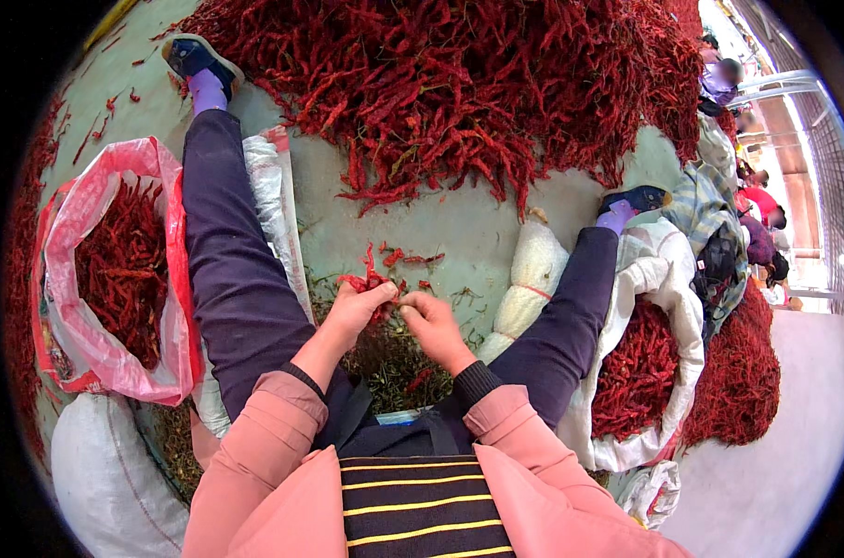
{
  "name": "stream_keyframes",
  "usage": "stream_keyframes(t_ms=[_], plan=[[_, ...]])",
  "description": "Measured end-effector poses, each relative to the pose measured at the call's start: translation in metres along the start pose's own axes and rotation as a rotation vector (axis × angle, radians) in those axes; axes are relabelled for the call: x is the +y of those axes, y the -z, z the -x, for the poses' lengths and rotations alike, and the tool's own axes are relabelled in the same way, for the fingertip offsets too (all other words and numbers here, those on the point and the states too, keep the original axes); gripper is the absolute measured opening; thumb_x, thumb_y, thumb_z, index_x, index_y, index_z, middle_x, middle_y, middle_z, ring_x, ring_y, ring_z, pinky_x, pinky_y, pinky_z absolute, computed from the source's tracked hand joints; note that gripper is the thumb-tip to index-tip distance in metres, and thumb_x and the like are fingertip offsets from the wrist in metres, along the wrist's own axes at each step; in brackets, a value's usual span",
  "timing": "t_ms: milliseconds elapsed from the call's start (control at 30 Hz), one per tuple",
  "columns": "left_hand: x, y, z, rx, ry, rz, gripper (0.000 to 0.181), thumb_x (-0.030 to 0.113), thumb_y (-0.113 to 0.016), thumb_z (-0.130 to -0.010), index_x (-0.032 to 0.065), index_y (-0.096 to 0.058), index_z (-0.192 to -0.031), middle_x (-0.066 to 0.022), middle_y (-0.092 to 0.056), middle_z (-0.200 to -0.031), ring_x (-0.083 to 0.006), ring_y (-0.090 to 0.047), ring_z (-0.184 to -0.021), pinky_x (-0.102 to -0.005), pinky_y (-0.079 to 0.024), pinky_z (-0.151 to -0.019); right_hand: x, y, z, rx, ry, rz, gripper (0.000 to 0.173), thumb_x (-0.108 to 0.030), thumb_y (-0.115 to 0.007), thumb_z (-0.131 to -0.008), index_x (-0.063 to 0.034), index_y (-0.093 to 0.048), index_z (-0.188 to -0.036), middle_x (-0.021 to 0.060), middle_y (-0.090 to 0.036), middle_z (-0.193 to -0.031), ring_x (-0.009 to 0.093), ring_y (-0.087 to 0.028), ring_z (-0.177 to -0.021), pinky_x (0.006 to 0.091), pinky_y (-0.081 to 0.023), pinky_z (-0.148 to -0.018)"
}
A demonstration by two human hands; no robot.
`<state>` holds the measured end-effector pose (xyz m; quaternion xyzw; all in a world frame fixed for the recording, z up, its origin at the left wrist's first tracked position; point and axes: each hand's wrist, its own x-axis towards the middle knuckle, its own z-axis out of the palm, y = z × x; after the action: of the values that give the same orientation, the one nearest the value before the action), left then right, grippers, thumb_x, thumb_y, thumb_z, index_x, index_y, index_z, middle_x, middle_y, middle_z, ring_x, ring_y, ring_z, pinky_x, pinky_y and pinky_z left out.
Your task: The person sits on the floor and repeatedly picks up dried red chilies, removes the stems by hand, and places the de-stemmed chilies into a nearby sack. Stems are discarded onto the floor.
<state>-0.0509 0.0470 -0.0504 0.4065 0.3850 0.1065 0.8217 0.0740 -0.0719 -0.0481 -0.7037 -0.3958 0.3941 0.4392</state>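
Observation:
My left hand (355, 307) is closed around a small bunch of dried red chillies (368, 272), whose tips stick out past the thumb. Right beside it, the thumb and forefinger of my right hand (429, 322) pinch at the stem end of a chilli; the tiny part between the fingertips is hard to make out. Below both hands, between my legs, lies a heap of greenish-brown stems and scraps (394, 366). A few loose chillies (422, 259) rest on the floor just beyond my hands.
A large chilli pile (450, 91) spreads beyond my feet. An open pink-rimmed sack (104, 164) of chillies stands at left, an open white sack (687, 335) of chillies at right. A rolled white sack (537, 268) lies inside my right leg. Other people (760, 202) sit far right.

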Motion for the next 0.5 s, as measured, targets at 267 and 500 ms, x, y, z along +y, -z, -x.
stream_keyframes(t_ms=[267, 500], plan=[[0.001, 0.004, -0.001, 0.213, -0.107, 0.036, 0.017, 0.018, -0.061, -0.085, 0.0059, -0.060, -0.073, 0.0008, -0.057, -0.062, -0.0087, -0.050, -0.050, -0.0248, -0.038, -0.047, -0.054, 0.005, 0.011, -0.601, -0.305, -0.367, 0.011, -0.012, -0.055, -0.090, -0.0022, -0.060, -0.091, -0.0037, -0.054, -0.067, 0.005, -0.050, -0.062, 0.0226, -0.042, -0.056], [-0.001, 0.006, -0.008, 0.260, -0.178, 0.025, 0.020, 0.022, -0.061, -0.087, 0.0045, -0.061, -0.077, 0.0000, -0.060, -0.068, -0.0090, -0.053, -0.060, -0.0254, -0.040, -0.056, 0.006, 0.046, -0.025, 0.176, 0.013, 0.622, 0.019, -0.021, -0.058, -0.082, -0.0055, -0.064, -0.090, 0.0148, -0.063, -0.090, 0.035, -0.059, -0.086, 0.0419, -0.048, -0.073]])
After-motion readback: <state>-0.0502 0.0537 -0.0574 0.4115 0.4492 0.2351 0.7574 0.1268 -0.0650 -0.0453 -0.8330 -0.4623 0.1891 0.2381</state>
